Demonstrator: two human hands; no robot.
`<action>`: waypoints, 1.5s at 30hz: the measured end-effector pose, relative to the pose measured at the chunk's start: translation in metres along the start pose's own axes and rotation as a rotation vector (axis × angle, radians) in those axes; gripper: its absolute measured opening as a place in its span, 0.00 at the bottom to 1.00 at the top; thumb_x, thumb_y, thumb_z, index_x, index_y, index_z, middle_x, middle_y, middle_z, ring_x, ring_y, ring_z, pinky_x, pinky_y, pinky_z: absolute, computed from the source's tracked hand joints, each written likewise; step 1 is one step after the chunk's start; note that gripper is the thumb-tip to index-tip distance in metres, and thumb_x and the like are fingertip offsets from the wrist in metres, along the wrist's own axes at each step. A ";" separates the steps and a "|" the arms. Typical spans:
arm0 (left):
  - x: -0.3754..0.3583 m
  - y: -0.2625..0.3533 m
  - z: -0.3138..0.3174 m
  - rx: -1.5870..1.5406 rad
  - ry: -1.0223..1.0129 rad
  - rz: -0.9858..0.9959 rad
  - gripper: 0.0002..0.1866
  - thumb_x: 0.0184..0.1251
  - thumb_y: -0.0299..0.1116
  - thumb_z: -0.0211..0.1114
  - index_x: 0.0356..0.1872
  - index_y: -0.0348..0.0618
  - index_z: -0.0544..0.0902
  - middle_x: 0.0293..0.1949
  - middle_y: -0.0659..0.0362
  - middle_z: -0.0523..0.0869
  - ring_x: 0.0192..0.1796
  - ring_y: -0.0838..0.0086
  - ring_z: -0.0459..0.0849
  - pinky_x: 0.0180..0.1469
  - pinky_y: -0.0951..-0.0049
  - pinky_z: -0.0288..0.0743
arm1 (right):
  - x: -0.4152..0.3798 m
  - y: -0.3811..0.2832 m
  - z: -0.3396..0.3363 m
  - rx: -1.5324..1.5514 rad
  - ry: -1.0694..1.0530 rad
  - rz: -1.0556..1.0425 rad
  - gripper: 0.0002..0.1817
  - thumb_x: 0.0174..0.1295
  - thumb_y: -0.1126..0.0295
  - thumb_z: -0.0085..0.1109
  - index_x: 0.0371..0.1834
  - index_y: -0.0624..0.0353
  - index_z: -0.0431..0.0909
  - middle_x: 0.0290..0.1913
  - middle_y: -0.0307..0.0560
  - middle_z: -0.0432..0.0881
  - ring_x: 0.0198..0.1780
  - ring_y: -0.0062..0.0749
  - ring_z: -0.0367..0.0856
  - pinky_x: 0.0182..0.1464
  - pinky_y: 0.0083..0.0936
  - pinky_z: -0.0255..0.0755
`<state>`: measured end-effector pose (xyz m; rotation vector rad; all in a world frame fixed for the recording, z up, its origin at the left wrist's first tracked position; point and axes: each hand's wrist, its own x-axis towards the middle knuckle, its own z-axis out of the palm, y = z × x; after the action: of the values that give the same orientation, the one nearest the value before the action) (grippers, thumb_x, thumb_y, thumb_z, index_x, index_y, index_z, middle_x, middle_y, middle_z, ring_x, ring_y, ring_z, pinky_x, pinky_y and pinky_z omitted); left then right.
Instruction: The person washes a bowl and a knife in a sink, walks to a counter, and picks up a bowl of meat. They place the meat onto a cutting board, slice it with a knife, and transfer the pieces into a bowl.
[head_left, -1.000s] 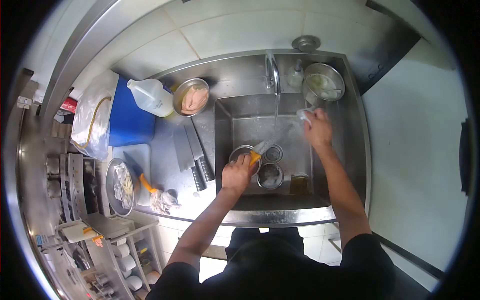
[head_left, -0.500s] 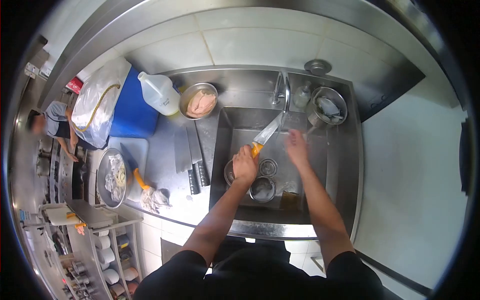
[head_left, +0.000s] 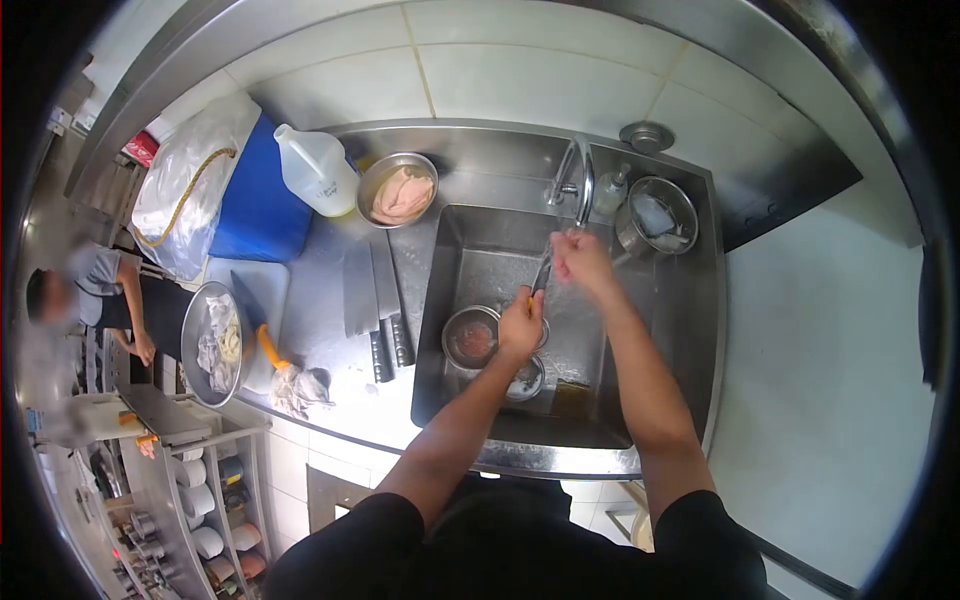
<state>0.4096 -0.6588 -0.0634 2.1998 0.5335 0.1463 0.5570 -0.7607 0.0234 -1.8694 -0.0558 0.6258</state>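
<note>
A yellow-handled knife [head_left: 545, 272] is gripped by its handle in my left hand [head_left: 521, 324], over the sink [head_left: 630, 345]. Its blade points up toward the tap [head_left: 585, 190] and looks narrow, turned nearly edge-on. My right hand [head_left: 583, 260] is just below the spout, beside the blade's upper end. Its fingers are curled in; whether they touch the blade or hold anything is hidden. Beneath my left hand, a round metal bowl [head_left: 470, 338] with something reddish in it and a smaller metal container [head_left: 526, 380] sit in the sink, partly covered.
Two cleavers [head_left: 362, 300] lie on the left counter, near a bowl of pale pink meat [head_left: 400, 196], a plastic jug [head_left: 317, 172] and a blue box [head_left: 262, 200]. Another yellow-handled knife [head_left: 268, 345] lies by a cloth [head_left: 300, 390]. A pot [head_left: 657, 215] stands right; a co-worker [head_left: 120, 290] is far left.
My right hand has moved up and left, closer to the tap and blade, its fingers now curled. My left hand shifted slightly right and turned the knife, so its blade looks narrower.
</note>
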 end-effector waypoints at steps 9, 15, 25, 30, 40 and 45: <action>0.031 -0.008 0.009 -0.855 -0.434 -0.521 0.21 0.82 0.55 0.55 0.39 0.47 0.78 0.24 0.60 0.79 0.22 0.75 0.77 0.23 0.72 0.73 | -0.002 -0.006 -0.032 0.048 -0.294 -0.108 0.17 0.75 0.63 0.60 0.59 0.61 0.82 0.52 0.43 0.87 0.56 0.29 0.85 0.56 0.30 0.81; 0.014 -0.001 0.004 -0.880 -0.418 -0.490 0.14 0.81 0.47 0.59 0.39 0.50 0.76 0.28 0.62 0.79 0.25 0.76 0.78 0.23 0.71 0.74 | 0.000 -0.007 -0.047 0.217 -0.468 -0.091 0.15 0.72 0.66 0.64 0.56 0.63 0.84 0.55 0.42 0.87 0.56 0.26 0.83 0.56 0.26 0.79; 0.005 0.007 -0.007 -0.845 -0.423 -0.566 0.19 0.78 0.56 0.61 0.39 0.51 0.78 0.27 0.64 0.81 0.22 0.78 0.77 0.22 0.73 0.73 | 0.077 0.006 -0.072 0.005 -0.041 -0.074 0.20 0.75 0.67 0.53 0.67 0.60 0.76 0.60 0.47 0.83 0.56 0.32 0.84 0.54 0.30 0.80; -0.003 0.001 -0.005 -0.845 -0.436 -0.453 0.18 0.78 0.54 0.62 0.39 0.50 0.78 0.27 0.65 0.80 0.24 0.79 0.77 0.26 0.74 0.75 | 0.138 0.047 -0.069 -0.101 -0.026 0.058 0.26 0.74 0.64 0.54 0.74 0.55 0.68 0.63 0.47 0.79 0.53 0.36 0.82 0.50 0.37 0.81; -0.006 0.016 -0.020 -0.700 -0.122 -0.458 0.16 0.80 0.47 0.62 0.38 0.47 0.73 0.26 0.65 0.76 0.24 0.79 0.75 0.26 0.74 0.72 | 0.174 0.050 -0.075 0.298 -0.200 0.267 0.13 0.69 0.62 0.64 0.53 0.50 0.77 0.40 0.37 0.74 0.36 0.26 0.76 0.36 0.30 0.78; -0.034 -0.007 -0.094 -0.809 0.147 -0.483 0.13 0.78 0.43 0.64 0.44 0.46 0.73 0.30 0.62 0.77 0.28 0.78 0.78 0.30 0.74 0.73 | 0.088 0.062 -0.037 0.651 0.179 0.113 0.03 0.69 0.66 0.59 0.38 0.48 0.75 0.29 0.34 0.74 0.28 0.22 0.74 0.33 0.24 0.73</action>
<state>0.3502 -0.6021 -0.0065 1.2452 0.8872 0.2185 0.6329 -0.7874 -0.0569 -1.2908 0.3359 0.4743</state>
